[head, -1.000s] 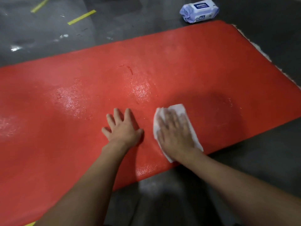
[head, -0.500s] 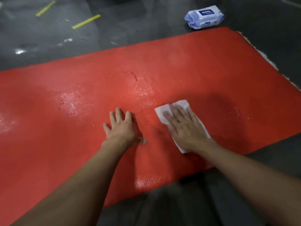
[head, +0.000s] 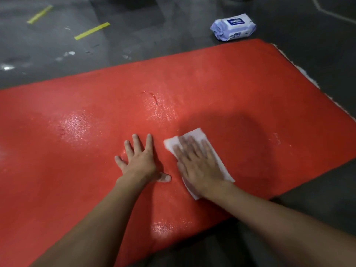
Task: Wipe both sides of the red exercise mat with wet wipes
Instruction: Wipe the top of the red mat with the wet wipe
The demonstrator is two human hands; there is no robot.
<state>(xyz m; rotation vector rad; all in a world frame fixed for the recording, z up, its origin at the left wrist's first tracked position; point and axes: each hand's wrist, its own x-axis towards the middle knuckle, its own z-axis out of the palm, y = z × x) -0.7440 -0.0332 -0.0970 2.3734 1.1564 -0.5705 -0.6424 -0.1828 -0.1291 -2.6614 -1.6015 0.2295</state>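
Note:
The red exercise mat (head: 231,89) lies flat on a dark floor and fills most of the view, with wet shiny patches near its middle. My right hand (head: 198,162) presses flat on a white wet wipe (head: 196,132) spread on the mat near its front edge. My left hand (head: 139,159) rests flat on the mat just left of the wipe, fingers spread. A pack of wet wipes (head: 234,26) lies on the floor beyond the mat's far right corner.
Grey concrete floor (head: 173,26) surrounds the mat. Two yellow tape strips (head: 92,31) mark the floor at the far left. A pale frayed edge (head: 306,73) runs along the mat's right end.
My right hand has slid the wipe away from me across the mat, then slightly left. My left hand stays planted in the same spot.

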